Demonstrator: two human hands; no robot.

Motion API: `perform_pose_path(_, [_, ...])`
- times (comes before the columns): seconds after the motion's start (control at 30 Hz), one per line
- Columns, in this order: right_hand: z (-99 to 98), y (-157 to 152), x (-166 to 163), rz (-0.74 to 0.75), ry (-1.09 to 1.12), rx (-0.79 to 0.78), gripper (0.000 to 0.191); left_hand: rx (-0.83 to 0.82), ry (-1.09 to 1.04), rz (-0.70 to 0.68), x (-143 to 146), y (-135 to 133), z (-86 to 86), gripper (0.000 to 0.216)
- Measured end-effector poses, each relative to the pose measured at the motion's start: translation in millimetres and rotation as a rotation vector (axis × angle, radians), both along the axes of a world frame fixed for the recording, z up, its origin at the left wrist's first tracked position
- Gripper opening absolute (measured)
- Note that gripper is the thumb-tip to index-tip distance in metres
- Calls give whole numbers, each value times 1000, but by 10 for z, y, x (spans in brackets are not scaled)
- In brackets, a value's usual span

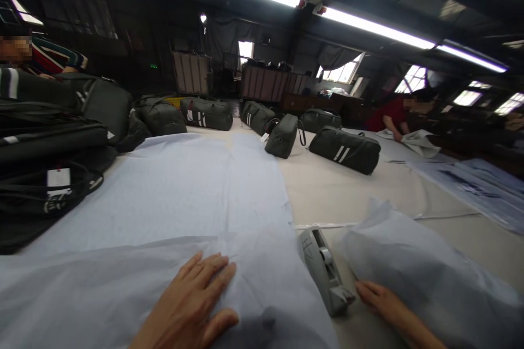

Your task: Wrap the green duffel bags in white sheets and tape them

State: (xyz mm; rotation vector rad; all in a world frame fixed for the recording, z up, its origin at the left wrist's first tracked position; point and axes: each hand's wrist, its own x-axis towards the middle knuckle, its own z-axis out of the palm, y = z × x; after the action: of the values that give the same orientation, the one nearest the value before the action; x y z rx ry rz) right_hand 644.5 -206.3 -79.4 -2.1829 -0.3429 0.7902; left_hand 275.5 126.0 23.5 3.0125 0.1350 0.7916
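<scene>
My left hand (196, 302) lies flat with fingers stretched out on a wide layer of thin, bluish-white sheeting (184, 185) covering the near table. It looks like tissue paper, though its material is hard to confirm. At the lower right, my right hand (379, 300) pinches the edge of a separate thin pale sheet (421, 262), which billows up to the right. Between the two hands stands a grey tape dispenser (325, 272) with dark marker writing on its side. My right fingertips are just beside its front end, apart from it.
Dark duffel bags (346, 150) with white stripes stand across the far table. More dark bags (49, 147) are piled on the left. A person (61, 54) is behind that pile; another person (395, 117) handles pale cloth at the right. Plastic-wrapped items (470, 191) lie at right.
</scene>
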Motion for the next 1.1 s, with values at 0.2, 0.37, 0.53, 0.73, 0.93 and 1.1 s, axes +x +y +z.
perform_pose_path(0.2, [-58, 248, -257, -30, 146, 130, 53, -52, -8, 33, -11, 0, 23, 46])
perform_pose_path(0.37, [-166, 345, -208, -159, 122, 148, 50, -153, 50, 58, -9, -12, 40, 44])
perform_pose_path(0.53, [-150, 416, -251, -138, 108, 171, 44, -193, 64, 50, 4, 2, 53, 41])
perform_pose_path(0.73, [58, 178, -423, -200, -87, 214, 37, -209, 73, 36, 16, 1, 87, 40])
perform_pose_path(0.93, [-192, -153, -685, -371, 177, 273, 36, -220, 102, 37, -7, 30, 18, 42])
perform_pose_path(1.1, [-673, -344, -485, -262, 112, 67, 35, -267, 157, 58, -29, -16, 20, 44])
